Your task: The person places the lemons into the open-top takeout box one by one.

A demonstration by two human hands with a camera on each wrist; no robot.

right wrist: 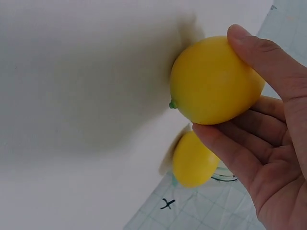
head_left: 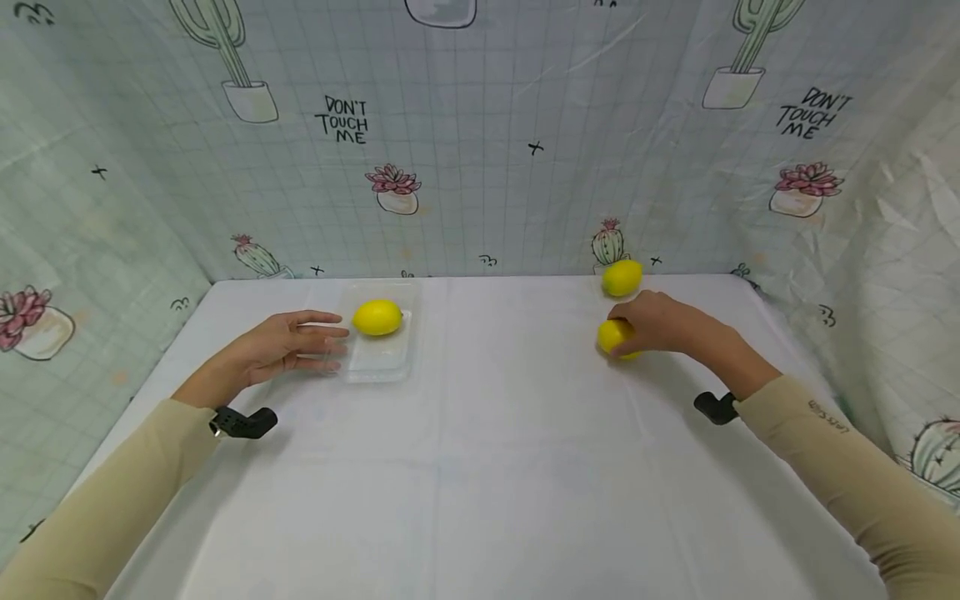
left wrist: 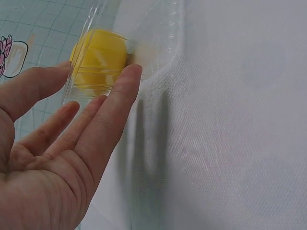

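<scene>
At the right, my right hand (head_left: 654, 321) holds a yellow lemon (head_left: 613, 335) between thumb and fingers. In the right wrist view that lemon (right wrist: 213, 81) shows a small green tip, and its shadow falls on the cloth. Just behind it lies a second lemon (head_left: 622, 278), near the table's back edge. On the left stands a clear plastic container (head_left: 377, 377) with another lemon (head_left: 378, 318) in it. My left hand (head_left: 281, 348) is at the container's left side, its fingers mostly straight and spread; whether they touch the plastic I cannot tell.
A white cloth (head_left: 495, 467) covers the table. Printed fabric with cactus drawings (head_left: 480, 150) rises behind the back edge and along both sides. A black band (head_left: 243, 422) is on the left wrist, and a black device (head_left: 715, 408) sits at the right wrist.
</scene>
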